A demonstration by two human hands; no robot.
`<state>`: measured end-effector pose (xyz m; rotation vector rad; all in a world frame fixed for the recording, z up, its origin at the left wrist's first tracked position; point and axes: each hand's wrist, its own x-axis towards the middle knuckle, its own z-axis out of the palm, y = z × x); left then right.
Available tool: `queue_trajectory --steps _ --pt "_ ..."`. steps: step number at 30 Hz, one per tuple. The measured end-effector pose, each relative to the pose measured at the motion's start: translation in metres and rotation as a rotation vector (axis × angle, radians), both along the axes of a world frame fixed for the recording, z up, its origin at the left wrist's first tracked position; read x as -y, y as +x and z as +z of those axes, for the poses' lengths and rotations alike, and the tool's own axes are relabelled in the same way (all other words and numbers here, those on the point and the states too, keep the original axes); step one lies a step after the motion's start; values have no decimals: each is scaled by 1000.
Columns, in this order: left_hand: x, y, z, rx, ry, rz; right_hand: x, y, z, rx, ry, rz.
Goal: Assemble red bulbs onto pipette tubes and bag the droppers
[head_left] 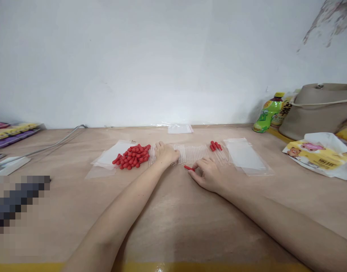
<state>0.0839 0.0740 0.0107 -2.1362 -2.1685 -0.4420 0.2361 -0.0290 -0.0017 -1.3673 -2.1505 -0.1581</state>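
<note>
My right hand (208,174) is closed in a pinch on a small red rubber-like piece (187,167), its free end pointing left. Spread over the left part of a row of thin clear sticks (194,154) is my left hand (165,153), thumb apart from the fingers; its fingertips are partly hidden. Left of that hand lies a heap of red pieces (132,156), rounded at the ends. Beyond my right hand, several clear sticks with red ends (216,146) lie together.
Clear plastic bags lie flat at left (111,153), right (244,155) and by the wall (179,129). A green drink bottle (267,113), a beige bag (318,109) and a yellow printed wrapper (321,155) stand or lie at right. A grey cable (60,141) runs at left.
</note>
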Motion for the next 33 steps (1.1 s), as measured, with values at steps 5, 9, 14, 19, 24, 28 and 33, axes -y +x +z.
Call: queue_trajectory --steps 5,9,14,19,24,28,33 --pt "-4 1 2 22 -25 -12 -4 -1 -6 -22 41 24" --pt "3 -4 10 48 -10 -91 -5 -1 -7 -56 51 33" --pt "35 -31 17 101 29 -412 -3 0 -3 -106 87 58" --pt "71 -65 -5 219 44 -795 -7 -3 -8 -130 57 228" --pt "86 -77 -18 289 109 -841 -4 -9 -5 -161 3 283" --pt "87 -73 -14 305 77 -898 -1 -10 -3 -127 -13 291" --pt "86 -71 -13 320 63 -910 2 -9 0 -114 -24 323"
